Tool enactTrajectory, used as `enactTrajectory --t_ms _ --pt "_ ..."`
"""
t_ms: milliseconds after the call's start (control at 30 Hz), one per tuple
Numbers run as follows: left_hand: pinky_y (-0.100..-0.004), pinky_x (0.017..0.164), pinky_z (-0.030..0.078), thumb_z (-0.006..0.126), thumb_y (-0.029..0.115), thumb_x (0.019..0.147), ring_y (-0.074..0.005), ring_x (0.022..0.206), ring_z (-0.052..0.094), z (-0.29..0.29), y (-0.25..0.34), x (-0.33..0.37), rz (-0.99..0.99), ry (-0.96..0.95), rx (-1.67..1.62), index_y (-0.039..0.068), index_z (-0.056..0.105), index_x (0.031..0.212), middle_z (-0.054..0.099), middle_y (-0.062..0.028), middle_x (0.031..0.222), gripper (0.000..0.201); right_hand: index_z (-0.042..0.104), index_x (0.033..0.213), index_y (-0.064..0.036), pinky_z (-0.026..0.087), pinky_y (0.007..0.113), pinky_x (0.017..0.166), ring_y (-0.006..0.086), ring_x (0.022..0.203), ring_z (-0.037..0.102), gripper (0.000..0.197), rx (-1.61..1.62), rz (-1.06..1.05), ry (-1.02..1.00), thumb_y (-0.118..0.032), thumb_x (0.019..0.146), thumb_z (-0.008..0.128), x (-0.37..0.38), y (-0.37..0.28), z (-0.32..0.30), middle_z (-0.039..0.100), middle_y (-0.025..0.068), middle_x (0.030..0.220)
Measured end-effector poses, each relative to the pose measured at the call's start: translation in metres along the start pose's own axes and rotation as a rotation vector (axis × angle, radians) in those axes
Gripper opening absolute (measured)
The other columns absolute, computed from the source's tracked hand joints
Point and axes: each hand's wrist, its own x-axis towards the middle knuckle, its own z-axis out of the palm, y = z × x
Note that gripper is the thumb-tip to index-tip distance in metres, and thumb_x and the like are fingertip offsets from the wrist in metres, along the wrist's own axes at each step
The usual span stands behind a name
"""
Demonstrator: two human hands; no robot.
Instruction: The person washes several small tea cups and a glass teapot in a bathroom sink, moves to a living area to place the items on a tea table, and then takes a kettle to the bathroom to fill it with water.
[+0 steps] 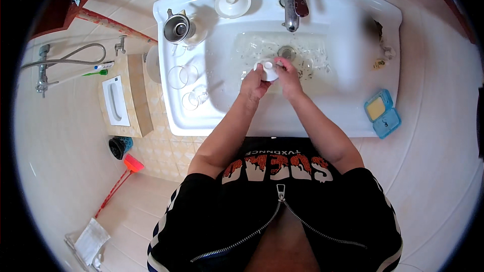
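Note:
Over the basin of a white sink [222,121], both my hands hold a small white lid [268,74] with a round knob-like ring in its middle. My left hand [254,84] grips its left side, the thumb lying on top. My right hand [287,76] closes on the right side, fingers near the ring. Under them lies shallow water strewn with dark bits, thickest round the metal drain [287,53]. A larger white round dish [232,10], also with a raised centre, rests on the back left of the rim.
Along the left ledge stand a metal cup-shaped strainer [176,28] and clear glass cups [178,77]. A chrome faucet [292,0] rises behind the basin. On the right sit a blue soap box [387,122] with yellow soap, and a blurred white shape [353,50].

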Motion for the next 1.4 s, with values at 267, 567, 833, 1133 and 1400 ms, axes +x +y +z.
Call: enactTrajectory --t_ms 267,567,833,1133,1400 --pt "-0.0438 0.089 0.048 0.041 0.024 0.099 -0.0273 0.103 0.055 0.004 -0.006 0.021 0.092 -0.120 -0.239 0.008 0.044 0.128 0.053 -0.0115 0.119 0.033 0.043 0.134 -0.0160 0.045 0.033 0.090 0.0241 0.105 0.057 0.052 -0.057 -0.083 0.090 -0.002 0.086 0.055 -0.024 -0.012 0.029 0.057 0.0123 0.118" --pt "-0.0353 0.071 0.054 0.059 0.014 0.090 -0.0222 0.085 0.060 -0.008 0.003 -0.005 0.232 0.195 0.109 0.002 0.047 0.121 0.060 -0.0086 0.101 0.035 0.059 0.108 -0.0143 0.048 0.044 0.075 0.0372 0.087 0.061 0.025 -0.754 -0.245 0.311 -0.008 0.085 0.049 0.018 0.007 -0.053 0.064 0.0190 0.094" --pt "-0.0225 0.056 0.042 0.060 0.014 0.087 -0.0052 0.064 0.051 -0.006 0.021 -0.021 0.628 -0.006 0.424 0.003 0.061 0.100 0.057 0.0026 0.073 0.017 0.053 0.110 -0.0111 0.046 0.049 0.078 0.0393 0.092 0.059 0.025 -0.950 -0.321 0.465 -0.023 0.088 0.049 0.046 -0.091 -0.062 0.062 0.0193 0.101" --pt "-0.0220 0.054 0.037 0.057 0.021 0.092 -0.0050 0.059 0.042 0.012 0.066 -0.038 0.804 0.100 0.364 0.003 0.059 0.100 0.050 0.0043 0.067 0.020 0.046 0.124 -0.0035 0.037 0.041 0.097 0.0357 0.118 0.042 0.042 -1.161 -0.900 0.681 -0.023 0.088 0.056 0.061 -0.175 -0.069 0.044 0.0223 0.125" --pt "-0.0284 0.055 0.043 0.059 0.013 0.085 -0.0130 0.056 0.052 0.029 0.128 -0.054 1.112 0.224 0.807 0.001 0.054 0.111 0.058 -0.0068 0.063 0.029 0.059 0.092 0.0029 0.046 0.033 0.073 0.0230 0.085 0.059 0.028 -0.070 0.030 0.572 -0.024 0.092 0.049 0.041 0.029 -0.111 0.061 0.0120 0.084"
